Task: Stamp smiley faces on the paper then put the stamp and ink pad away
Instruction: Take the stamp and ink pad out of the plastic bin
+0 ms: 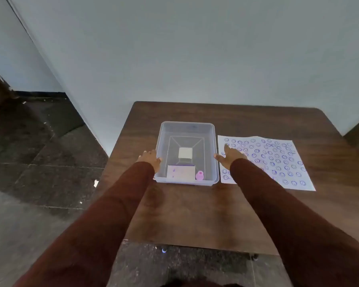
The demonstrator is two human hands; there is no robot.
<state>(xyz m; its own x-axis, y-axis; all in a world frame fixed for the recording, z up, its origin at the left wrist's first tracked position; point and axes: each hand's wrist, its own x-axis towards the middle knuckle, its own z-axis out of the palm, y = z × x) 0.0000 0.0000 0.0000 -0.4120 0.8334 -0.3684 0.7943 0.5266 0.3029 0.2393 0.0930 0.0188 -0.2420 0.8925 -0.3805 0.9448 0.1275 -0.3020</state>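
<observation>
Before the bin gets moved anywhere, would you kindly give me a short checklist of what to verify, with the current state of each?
1. Paper covered in smiley faces: ok.
2. Pink stamp inside the clear bin: ok.
3. Ink pad inside the bin, near its front wall: ok.
4. Ink pad lid closed: cannot tell.
5. Left hand at the bin's left wall and right hand at its right wall, both empty: ok.
6. Right hand clear of the paper: not ok, it lies over the paper's left edge.

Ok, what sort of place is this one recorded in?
Probably a plain indoor room, not a workshop: a small wooden table pushed against a bare pale wall, with dark stone-look floor tiles beside it.
</observation>
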